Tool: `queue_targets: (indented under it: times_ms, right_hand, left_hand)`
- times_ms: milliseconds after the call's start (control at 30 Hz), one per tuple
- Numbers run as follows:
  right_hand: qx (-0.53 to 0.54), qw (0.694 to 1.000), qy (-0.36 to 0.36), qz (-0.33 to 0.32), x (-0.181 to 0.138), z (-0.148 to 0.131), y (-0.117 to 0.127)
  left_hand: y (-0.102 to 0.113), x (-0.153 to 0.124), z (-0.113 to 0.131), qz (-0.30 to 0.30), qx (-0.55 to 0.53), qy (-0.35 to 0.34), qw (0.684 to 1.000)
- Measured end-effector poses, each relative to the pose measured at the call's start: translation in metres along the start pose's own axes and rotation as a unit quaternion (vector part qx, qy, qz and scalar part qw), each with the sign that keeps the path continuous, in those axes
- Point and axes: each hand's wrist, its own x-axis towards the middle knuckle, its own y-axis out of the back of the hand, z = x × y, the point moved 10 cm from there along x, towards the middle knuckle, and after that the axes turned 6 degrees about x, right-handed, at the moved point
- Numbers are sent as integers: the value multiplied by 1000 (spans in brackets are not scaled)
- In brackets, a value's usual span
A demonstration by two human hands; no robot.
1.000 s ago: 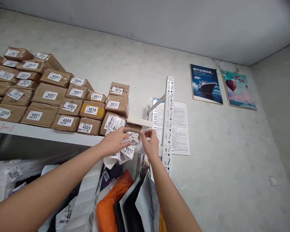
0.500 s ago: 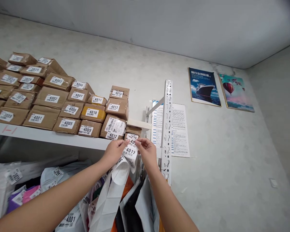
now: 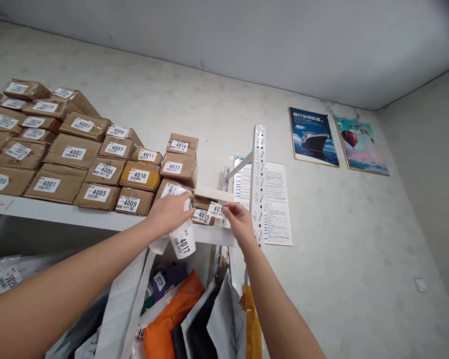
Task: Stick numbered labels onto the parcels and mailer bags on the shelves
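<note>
My left hand (image 3: pixel 174 212) is closed on a strip of white labels (image 3: pixel 183 242). The strip curls below the fingers, with 4017 facing out, and a long paper tail (image 3: pixel 121 304) hangs down. That hand is in front of the box marked 4012 and covers most of it. My right hand (image 3: pixel 240 219) pinches the right edge of one separate label (image 3: pixel 216 210), whose last digit is hidden by the fingers. This label is at the right side of the small carton marked 4015 (image 3: pixel 201 216); whether it touches the carton I cannot tell.
Numbered cardboard boxes (image 3: pixel 73 152) are stacked along the white shelf (image 3: pixel 97 218) to my left. A perforated metal upright (image 3: pixel 258 184) stands just right of my right hand. Bagged parcels, one orange (image 3: pixel 174 319), fill the level below. Printed sheets (image 3: pixel 279 204) and posters hang on the wall.
A label has come off the strip into my right hand, which moved slightly right. My left hand moved up and left with the strip, uncovering the 4015 carton.
</note>
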Motion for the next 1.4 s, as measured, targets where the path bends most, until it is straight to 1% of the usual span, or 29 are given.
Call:
queue_targets:
  times_ms: [67, 100, 200, 300, 367, 500, 633, 733, 833, 900, 1000, 1200, 1333, 1400]
  right_hand:
    - [-10, 1000, 15, 12, 2, -2, -3]
    - [-13, 999, 23, 25, 3, -4, -2]
    - [-11, 998, 26, 51, 1, -3, 1]
    - [-4, 999, 1, 38, 1, 7, -2]
    - [-5, 1000, -14, 28, 1, 16, -8]
    - [-39, 999, -25, 7, 7, 28, -23]
    - [-126, 992, -19, -23, 23, 25, -37]
    - [-214, 975, -10, -50, 33, 17, -46]
    - [-293, 953, -7, -78, 37, 12, -54]
    - [-333, 939, -6, -92, 36, 10, -59]
    - [-377, 921, 9, -97, 34, 7, -63]
    - [-440, 891, 44, -101, 24, -5, -63]
    - [-436, 896, 21, -83, 25, 0, -58]
    - [-417, 903, -2, -102, 30, 11, -63]
  left_hand:
    - [12, 12, 13, 11, 74, -13, 997]
    - [14, 18, 19, 13, 87, -19, 996]
    - [11, 34, 37, 6, 135, -55, 989]
    - [6, 47, 49, 1, 160, -82, 984]
    - [8, 53, 52, 9, 165, -83, 983]
    - [22, 59, 47, 38, 159, -51, 985]
    - [34, 58, 37, 64, 155, -35, 985]
    - [36, 55, 34, 83, 163, -47, 982]
    - [35, 53, 33, 96, 172, -58, 979]
    - [34, 50, 32, 99, 177, -62, 977]
    - [34, 47, 31, 103, 180, -65, 976]
    - [37, 45, 27, 121, 180, -57, 975]
    - [40, 44, 25, 135, 176, -53, 974]
    - [41, 42, 23, 137, 174, -46, 974]
